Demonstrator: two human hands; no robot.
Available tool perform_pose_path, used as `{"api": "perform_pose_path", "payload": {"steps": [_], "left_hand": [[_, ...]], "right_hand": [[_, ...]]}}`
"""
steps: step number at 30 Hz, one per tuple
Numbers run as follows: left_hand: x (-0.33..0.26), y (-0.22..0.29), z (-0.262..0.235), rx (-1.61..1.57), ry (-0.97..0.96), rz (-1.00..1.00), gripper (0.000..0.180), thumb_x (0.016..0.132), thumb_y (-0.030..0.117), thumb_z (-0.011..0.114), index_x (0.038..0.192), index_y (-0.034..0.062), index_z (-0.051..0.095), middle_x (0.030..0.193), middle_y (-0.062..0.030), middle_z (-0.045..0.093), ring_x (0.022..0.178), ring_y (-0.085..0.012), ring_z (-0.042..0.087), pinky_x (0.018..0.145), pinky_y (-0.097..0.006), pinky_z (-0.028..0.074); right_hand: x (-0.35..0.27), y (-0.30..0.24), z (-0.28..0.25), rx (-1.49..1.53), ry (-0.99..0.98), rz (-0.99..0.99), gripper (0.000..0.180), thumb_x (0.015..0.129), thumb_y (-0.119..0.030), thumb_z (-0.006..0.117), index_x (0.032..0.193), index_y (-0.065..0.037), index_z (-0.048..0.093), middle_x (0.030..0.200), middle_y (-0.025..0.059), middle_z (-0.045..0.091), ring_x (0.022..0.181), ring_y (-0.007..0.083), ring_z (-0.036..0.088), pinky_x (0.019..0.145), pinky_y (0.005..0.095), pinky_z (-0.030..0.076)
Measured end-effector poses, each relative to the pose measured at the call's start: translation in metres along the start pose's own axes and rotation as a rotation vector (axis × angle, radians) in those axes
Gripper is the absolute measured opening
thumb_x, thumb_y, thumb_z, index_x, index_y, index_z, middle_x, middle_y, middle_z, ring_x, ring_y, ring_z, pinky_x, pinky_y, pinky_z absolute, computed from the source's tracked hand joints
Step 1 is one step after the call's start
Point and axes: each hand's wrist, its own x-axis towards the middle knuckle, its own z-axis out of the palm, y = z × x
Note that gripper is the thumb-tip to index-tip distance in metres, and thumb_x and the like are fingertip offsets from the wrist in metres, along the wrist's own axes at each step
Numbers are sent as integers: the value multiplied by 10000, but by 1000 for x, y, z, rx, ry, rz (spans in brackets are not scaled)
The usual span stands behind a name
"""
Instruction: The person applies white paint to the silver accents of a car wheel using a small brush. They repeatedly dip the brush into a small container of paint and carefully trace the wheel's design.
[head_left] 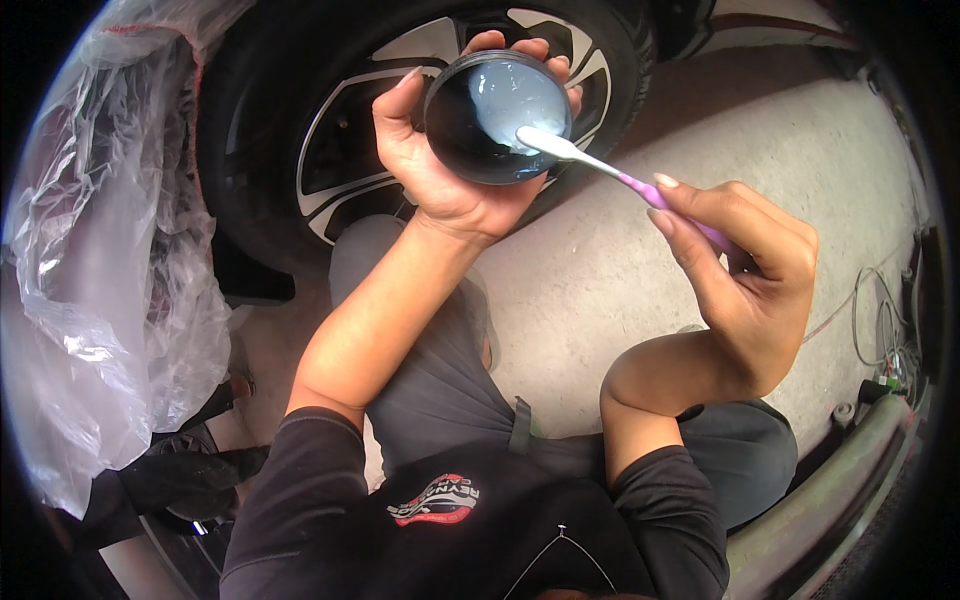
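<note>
Room first: bare concrete floor (600, 270) is open from frame center to the right, under the brush. Tight at the upper left: the wheel (255, 130) sits directly behind the jar in view; gap in depth can't be told. Clear plastic sheet (110, 290) hangs along the left edge, well apart from both hands. Loose cable (872, 310) at the right edge, beyond the right hand.

Black jar (452, 125) is at upper center, cradled in the left hand (455, 190): palm below, thumb on its left side, fingertips showing past the top and right rim. Right hand (765, 245), right of center, pinches the purple handle of the brush (640, 184) between thumb and index finger; handle's rear end runs into the hand. White brush head is out ahead of the grip, over the jar mouth, at the lower right of the pale paste (510, 95). Bristles hidden, so depth of contact unclear.

Brush long axis: diagonal, head to upper left, handle to lower right. Jar mouth faces the camera.
</note>
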Motion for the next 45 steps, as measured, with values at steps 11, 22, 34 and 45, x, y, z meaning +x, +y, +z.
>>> {"api": "perform_pose_path", "payload": {"steps": [11,22,34,45], "left_hand": [[-2,-5,-5,49,51,-48,592,820,529,572,1206,86,648,1234,-156,638,1181,-341,595,1024,-491,486],[-7,-11,-5,185,89,-37,605,865,541,497,1212,63,623,1226,-188,634,1167,-368,598,1011,-513,492],[3,-13,-8,194,257,-46,593,888,543,467,1184,49,608,1184,-189,648,1132,-365,610,1013,-484,493],[3,-14,-8,224,350,-47,642,906,589,438,1188,39,612,1159,-191,679,1127,-373,624,1002,-488,494]], "right_hand": [[1,10,12,-46,-21,-45,175,756,-19,804,927,-42,777,652,81,630,482,173,527,444,292,374],[-2,15,14,-196,-72,-36,115,759,-115,787,871,-92,774,707,86,681,596,267,638,516,342,448],[7,49,0,230,-161,147,158,886,-103,738,988,13,765,685,90,695,600,98,611,533,251,447],[8,61,6,391,-195,223,206,975,-182,669,1031,-8,764,643,22,637,555,69,588,417,224,410]]}}
